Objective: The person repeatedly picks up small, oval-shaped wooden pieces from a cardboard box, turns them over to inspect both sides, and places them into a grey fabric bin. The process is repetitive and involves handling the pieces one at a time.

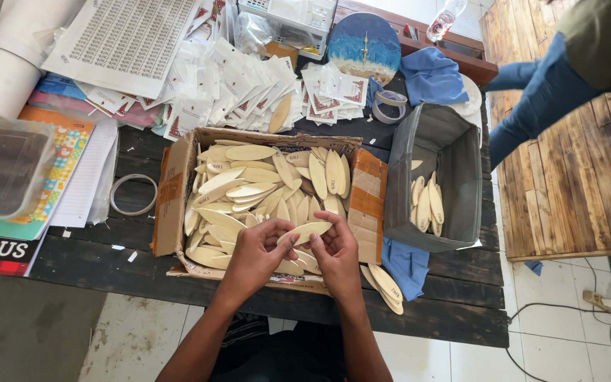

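Pinching 1 pale wooden oval piece (305,231) between them, left hand (254,253) and right hand (335,253) hold it above the cardboard box (167,205); a loosened grip could drop it among its lookalikes.

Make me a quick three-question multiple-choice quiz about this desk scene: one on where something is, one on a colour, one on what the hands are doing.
1. Where is the grey bin?
A. Right of the cardboard box
B. Left of the cardboard box
C. On the floor

2. What colour is the cloth under the bin?
A. Red
B. Blue
C. Yellow

3. What are the two hands doing?
A. Resting flat on the table
B. Gripping the tape roll
C. Holding one oval wooden piece between them

Answers:
1 A: the bin stands on the table beside the cardboard box, on its right.
2 B: the blue cloth shows below the bin.
3 C: the left hand and right hand pinch the oval wooden piece above the box.
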